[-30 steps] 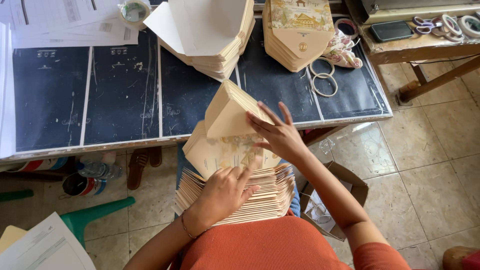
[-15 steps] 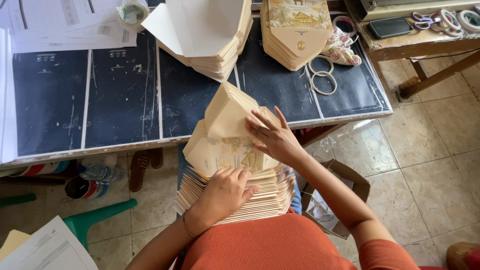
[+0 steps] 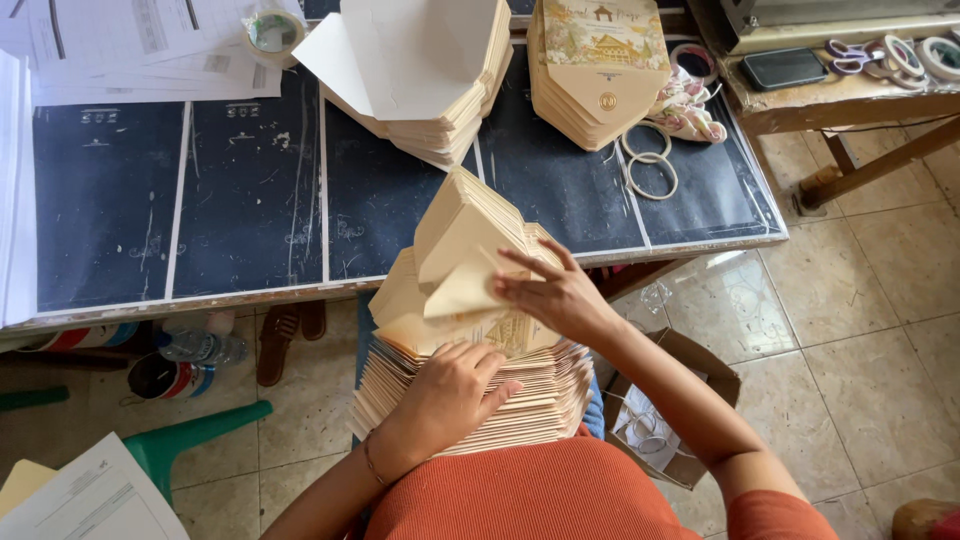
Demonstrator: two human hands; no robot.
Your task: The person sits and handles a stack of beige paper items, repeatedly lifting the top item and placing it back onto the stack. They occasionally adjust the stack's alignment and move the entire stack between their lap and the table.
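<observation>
A thick stack of cream paper envelopes (image 3: 470,400) rests on my lap, fanned out. My left hand (image 3: 450,390) lies flat on top of the stack and presses it down. My right hand (image 3: 555,295) grips the raised flaps of the top envelopes (image 3: 465,235), which stand tilted upward over the table's front edge. The upper envelope shows a printed gold picture near my fingers.
A dark table (image 3: 230,190) holds a pile of open envelopes (image 3: 420,70), a pile of folded printed envelopes (image 3: 600,70), tape rolls (image 3: 650,160) and white sheets (image 3: 130,40). A cardboard box (image 3: 670,420) stands on the tiled floor at my right. Bottles (image 3: 190,350) lie under the table.
My right hand has slid down along the raised envelopes and folded the flap toward me. The left hand stays pressed on the stack.
</observation>
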